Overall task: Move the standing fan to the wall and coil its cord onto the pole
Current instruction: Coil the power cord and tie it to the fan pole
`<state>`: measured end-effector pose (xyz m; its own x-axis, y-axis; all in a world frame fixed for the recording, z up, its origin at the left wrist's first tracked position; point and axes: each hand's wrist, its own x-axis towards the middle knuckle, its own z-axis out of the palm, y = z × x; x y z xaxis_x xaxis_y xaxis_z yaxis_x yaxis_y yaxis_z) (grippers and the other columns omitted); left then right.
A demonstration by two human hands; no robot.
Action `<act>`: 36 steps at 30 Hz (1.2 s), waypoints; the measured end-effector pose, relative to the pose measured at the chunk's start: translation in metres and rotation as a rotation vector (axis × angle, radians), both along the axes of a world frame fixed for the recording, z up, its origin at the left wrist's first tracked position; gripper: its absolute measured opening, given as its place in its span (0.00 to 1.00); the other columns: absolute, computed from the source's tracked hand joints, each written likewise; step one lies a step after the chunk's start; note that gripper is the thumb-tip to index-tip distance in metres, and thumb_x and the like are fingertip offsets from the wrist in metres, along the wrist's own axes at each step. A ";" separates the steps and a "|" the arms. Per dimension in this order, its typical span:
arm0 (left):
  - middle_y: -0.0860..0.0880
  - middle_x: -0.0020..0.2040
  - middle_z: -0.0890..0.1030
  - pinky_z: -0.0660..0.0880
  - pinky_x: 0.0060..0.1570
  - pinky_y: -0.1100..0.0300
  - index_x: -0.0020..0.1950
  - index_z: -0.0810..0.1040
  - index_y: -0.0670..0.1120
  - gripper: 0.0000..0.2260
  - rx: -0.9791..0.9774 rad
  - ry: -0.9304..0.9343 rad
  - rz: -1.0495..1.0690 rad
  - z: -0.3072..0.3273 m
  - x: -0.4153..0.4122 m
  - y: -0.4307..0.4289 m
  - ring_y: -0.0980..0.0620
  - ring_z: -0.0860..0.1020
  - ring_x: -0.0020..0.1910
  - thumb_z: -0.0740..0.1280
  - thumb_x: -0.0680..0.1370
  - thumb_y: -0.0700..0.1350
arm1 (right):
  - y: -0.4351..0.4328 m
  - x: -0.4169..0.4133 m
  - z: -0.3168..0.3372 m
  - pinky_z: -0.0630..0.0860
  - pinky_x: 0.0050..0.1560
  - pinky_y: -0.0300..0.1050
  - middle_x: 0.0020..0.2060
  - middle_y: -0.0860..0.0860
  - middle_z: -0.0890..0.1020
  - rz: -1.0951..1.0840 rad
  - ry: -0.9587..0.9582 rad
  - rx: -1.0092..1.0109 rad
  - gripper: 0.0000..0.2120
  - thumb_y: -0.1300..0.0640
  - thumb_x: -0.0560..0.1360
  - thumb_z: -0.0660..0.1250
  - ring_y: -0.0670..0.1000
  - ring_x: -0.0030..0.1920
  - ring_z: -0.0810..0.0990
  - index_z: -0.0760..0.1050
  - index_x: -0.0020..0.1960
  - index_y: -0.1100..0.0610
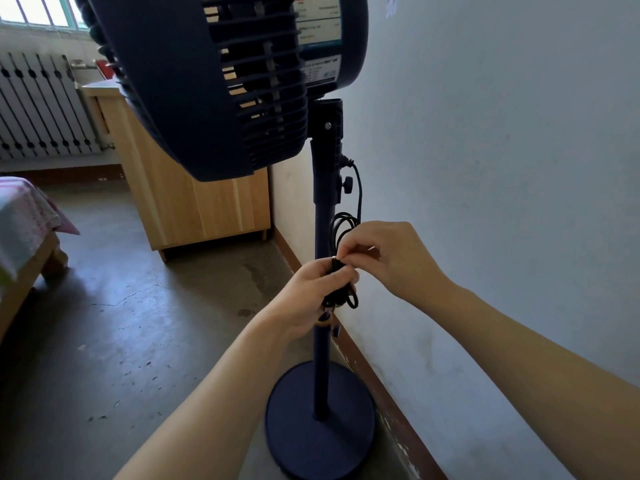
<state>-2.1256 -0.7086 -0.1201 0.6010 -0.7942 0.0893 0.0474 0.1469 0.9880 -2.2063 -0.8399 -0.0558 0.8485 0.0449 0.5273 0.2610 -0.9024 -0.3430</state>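
Observation:
A dark blue standing fan stands beside the pale wall, its head at the top, its pole running down to a round base on the floor. A thin black cord leaves the pole under the head and hangs in loops beside it. My left hand is closed around the bundled loops against the pole. My right hand pinches the cord's end just above the left hand's fingers. The lower loops stick out under my left hand.
A wooden cabinet stands behind the fan against the wall. A radiator sits under the window at the far left. A bed corner with a checked cover is at the left edge. A brown skirting board runs along the wall's foot.

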 end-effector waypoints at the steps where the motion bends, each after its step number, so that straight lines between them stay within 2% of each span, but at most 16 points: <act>1: 0.51 0.40 0.79 0.72 0.45 0.57 0.49 0.78 0.46 0.06 -0.020 0.013 -0.032 0.000 -0.001 0.000 0.53 0.76 0.41 0.62 0.80 0.45 | -0.001 0.000 0.001 0.76 0.42 0.35 0.37 0.48 0.82 -0.001 0.000 0.014 0.04 0.61 0.73 0.68 0.45 0.38 0.79 0.81 0.41 0.55; 3: 0.52 0.41 0.81 0.75 0.43 0.59 0.50 0.78 0.46 0.07 -0.054 0.047 -0.083 0.000 -0.001 0.000 0.55 0.78 0.41 0.61 0.80 0.45 | -0.003 -0.002 0.003 0.76 0.42 0.35 0.37 0.48 0.83 -0.002 0.000 0.031 0.04 0.60 0.73 0.68 0.45 0.38 0.80 0.81 0.41 0.54; 5: 0.52 0.42 0.83 0.76 0.47 0.57 0.53 0.78 0.45 0.07 -0.079 0.105 -0.097 0.000 0.000 -0.001 0.55 0.81 0.43 0.61 0.80 0.42 | -0.003 -0.004 0.002 0.76 0.43 0.35 0.37 0.47 0.83 -0.002 0.006 0.014 0.04 0.59 0.73 0.68 0.44 0.38 0.80 0.81 0.41 0.53; 9: 0.51 0.39 0.80 0.76 0.44 0.58 0.52 0.76 0.44 0.04 -0.108 0.166 -0.170 -0.001 -0.002 -0.003 0.54 0.79 0.41 0.64 0.78 0.42 | -0.005 -0.010 0.000 0.74 0.41 0.32 0.37 0.44 0.83 -0.012 -0.013 -0.007 0.04 0.58 0.73 0.68 0.42 0.38 0.79 0.80 0.41 0.52; 11: 0.50 0.38 0.77 0.73 0.46 0.57 0.52 0.75 0.44 0.06 -0.142 0.201 -0.228 0.001 -0.001 -0.002 0.53 0.76 0.40 0.64 0.77 0.44 | -0.007 -0.011 -0.001 0.71 0.40 0.30 0.36 0.43 0.82 -0.035 -0.037 -0.019 0.04 0.57 0.73 0.69 0.41 0.37 0.77 0.80 0.41 0.50; 13: 0.49 0.39 0.75 0.68 0.52 0.52 0.54 0.76 0.44 0.10 -0.174 0.261 -0.298 0.001 0.001 -0.001 0.52 0.74 0.41 0.62 0.77 0.48 | -0.008 -0.013 -0.003 0.67 0.41 0.28 0.36 0.43 0.83 -0.073 -0.065 -0.029 0.03 0.56 0.73 0.69 0.41 0.37 0.76 0.81 0.41 0.49; 16: 0.48 0.42 0.77 0.65 0.57 0.49 0.58 0.76 0.44 0.17 -0.158 0.356 -0.320 -0.001 0.006 -0.001 0.51 0.74 0.43 0.58 0.79 0.54 | -0.009 -0.016 -0.006 0.70 0.41 0.29 0.37 0.43 0.84 -0.092 -0.090 0.010 0.03 0.56 0.73 0.69 0.41 0.38 0.77 0.81 0.41 0.50; 20: 0.48 0.41 0.77 0.66 0.54 0.48 0.59 0.75 0.42 0.17 -0.083 0.207 -0.203 -0.002 0.008 -0.004 0.50 0.73 0.41 0.56 0.81 0.53 | -0.010 -0.018 -0.007 0.76 0.45 0.34 0.39 0.46 0.85 -0.093 -0.067 0.057 0.03 0.57 0.73 0.69 0.43 0.40 0.80 0.82 0.42 0.53; 27: 0.51 0.36 0.77 0.70 0.51 0.47 0.48 0.79 0.46 0.13 0.043 -0.092 -0.013 0.001 0.004 -0.006 0.48 0.73 0.40 0.57 0.81 0.50 | -0.012 -0.020 -0.014 0.81 0.47 0.45 0.39 0.49 0.85 -0.091 -0.054 0.146 0.04 0.57 0.72 0.71 0.47 0.41 0.82 0.83 0.43 0.55; 32: 0.54 0.33 0.77 0.73 0.45 0.55 0.41 0.78 0.50 0.13 0.081 -0.228 0.120 -0.003 0.000 -0.013 0.55 0.75 0.36 0.57 0.82 0.48 | -0.016 -0.022 -0.019 0.82 0.50 0.45 0.40 0.48 0.86 -0.087 0.009 0.454 0.04 0.60 0.71 0.72 0.46 0.43 0.84 0.83 0.44 0.51; 36: 0.54 0.32 0.77 0.73 0.46 0.52 0.40 0.78 0.49 0.13 0.078 -0.241 0.181 -0.004 -0.003 -0.017 0.52 0.75 0.35 0.59 0.81 0.47 | -0.017 -0.023 -0.018 0.81 0.46 0.43 0.40 0.48 0.86 -0.106 0.051 0.712 0.07 0.61 0.72 0.71 0.46 0.41 0.85 0.82 0.44 0.50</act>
